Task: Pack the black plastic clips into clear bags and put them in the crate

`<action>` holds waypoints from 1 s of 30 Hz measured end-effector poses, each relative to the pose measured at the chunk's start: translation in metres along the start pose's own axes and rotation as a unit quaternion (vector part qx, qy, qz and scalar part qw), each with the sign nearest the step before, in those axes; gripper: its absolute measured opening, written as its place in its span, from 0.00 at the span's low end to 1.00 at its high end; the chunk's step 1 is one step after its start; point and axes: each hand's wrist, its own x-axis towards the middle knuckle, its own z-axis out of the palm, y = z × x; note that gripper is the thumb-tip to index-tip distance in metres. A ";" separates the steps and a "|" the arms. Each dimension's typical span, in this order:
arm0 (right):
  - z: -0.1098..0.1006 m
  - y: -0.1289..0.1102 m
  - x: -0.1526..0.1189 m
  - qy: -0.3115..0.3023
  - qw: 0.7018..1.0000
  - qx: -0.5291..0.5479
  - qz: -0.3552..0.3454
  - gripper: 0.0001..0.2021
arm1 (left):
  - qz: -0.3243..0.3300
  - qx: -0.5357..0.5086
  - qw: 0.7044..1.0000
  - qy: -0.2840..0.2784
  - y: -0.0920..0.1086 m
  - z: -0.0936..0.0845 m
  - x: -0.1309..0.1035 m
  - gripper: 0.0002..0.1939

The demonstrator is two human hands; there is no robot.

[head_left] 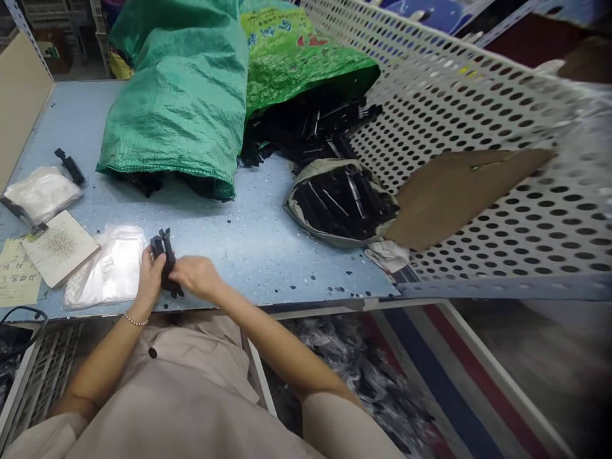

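Note:
Near the table's front edge, my left hand (152, 275) is closed round slim black plastic parts (167, 262), which stand roughly upright. My right hand (197, 276) is closed with its fingertips against the right side of these parts. Whether it pinches one of them is hidden. Just left of my hands lies a stack of clear plastic bags (111, 264). Farther right, a grey cloth sack (306, 224) lies open with many similar black parts (339, 201) in it.
A green woven sack (176, 102) and a bright green printed sack (296, 64) spill black parts at the back. A white perforated crate (459, 102) leans along the right with brown cardboard (444, 191). At left lie a white pad (60, 247) and another bag bundle (42, 193).

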 end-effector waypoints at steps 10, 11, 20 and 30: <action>0.030 0.054 0.239 -0.131 0.954 -0.060 0.264 0.26 | 0.134 0.199 0.960 -0.144 -0.049 0.032 -0.001 0.21; 0.031 0.055 0.244 -0.142 0.952 -0.063 0.266 0.25 | 0.126 0.188 0.964 -0.141 -0.046 0.027 0.003 0.21; 0.009 0.002 0.106 -0.126 0.987 -0.028 0.094 0.20 | -0.002 -0.204 0.976 0.075 0.029 -0.030 0.059 0.29; -0.020 0.015 0.078 0.013 0.998 0.035 0.060 0.23 | -0.108 -0.160 0.975 -0.114 0.046 -0.008 -0.002 0.20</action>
